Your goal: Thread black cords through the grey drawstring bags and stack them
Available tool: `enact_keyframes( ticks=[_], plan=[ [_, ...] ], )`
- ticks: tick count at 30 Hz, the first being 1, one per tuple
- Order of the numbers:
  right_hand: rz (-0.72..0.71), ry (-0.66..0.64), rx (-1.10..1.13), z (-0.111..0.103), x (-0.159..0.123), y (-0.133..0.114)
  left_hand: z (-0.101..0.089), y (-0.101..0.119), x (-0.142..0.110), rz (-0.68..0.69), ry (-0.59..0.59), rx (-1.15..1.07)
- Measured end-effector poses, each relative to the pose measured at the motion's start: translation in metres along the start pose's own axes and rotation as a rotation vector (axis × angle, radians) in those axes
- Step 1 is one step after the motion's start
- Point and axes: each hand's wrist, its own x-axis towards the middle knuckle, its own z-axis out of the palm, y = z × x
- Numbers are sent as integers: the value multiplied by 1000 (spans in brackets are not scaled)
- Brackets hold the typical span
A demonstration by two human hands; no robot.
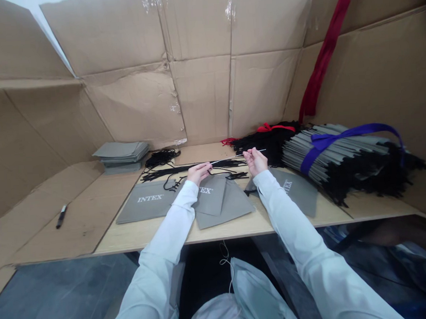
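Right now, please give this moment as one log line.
left hand: holds thin rod; right hand: holds same; table: gray pouches, black cords

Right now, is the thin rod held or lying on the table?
Held: the thin rod spans the fingertips of the left hand and the right hand.

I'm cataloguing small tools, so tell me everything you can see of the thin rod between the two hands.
The thin rod looks straight, pale and slightly shiny, perhaps metal. The left hand and right hand hold it in their fingers above the table, nearly level, rising slightly rightward; one end sticks out past the right hand. Finer detail is too small to tell.
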Motion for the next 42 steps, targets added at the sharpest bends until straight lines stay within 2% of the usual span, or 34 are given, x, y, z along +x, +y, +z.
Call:
enact_keyframes(
  ticks=[12,17,20,22,23,24,25,28,30,32,34,36,38,42],
  plan=[
    [25,26,50,1,-2,-1,-4,-4,1,-21,23,94],
    [25,17,47,1,-1,-2,-1,-3,3,118,97,182],
    [112,-87,-149,0,-1,-4,-4,-2,7,212,188,245],
    [195,-219,-459,1,-5,-4,-9,-1,10,288,260,292],
    [191,-287,-631,3,-10,-4,-11,-1,11,325,288,315],
    [137,-338,-784,7,-15,-3,-12,-1,13,353,305,336],
    [26,-383,-897,13,-22,-2,-12,-1,14,371,310,353],
    [-376,-486,-980,39,-40,2,-9,-2,14,394,246,365],
    [-446,-668,-1003,60,-46,3,-4,-2,13,390,169,327],
    [-321,-825,-1065,77,-46,4,1,-1,10,349,116,235],
    [-62,-939,-1102,89,-41,4,4,0,7,289,87,114],
    [198,-1010,-1028,93,-35,4,6,2,4,249,62,-6],
    [390,-1065,-887,93,-31,5,7,4,1,231,49,-95],
    [583,-1152,-702,87,-31,9,8,7,-1,227,18,-208]
  ],
)
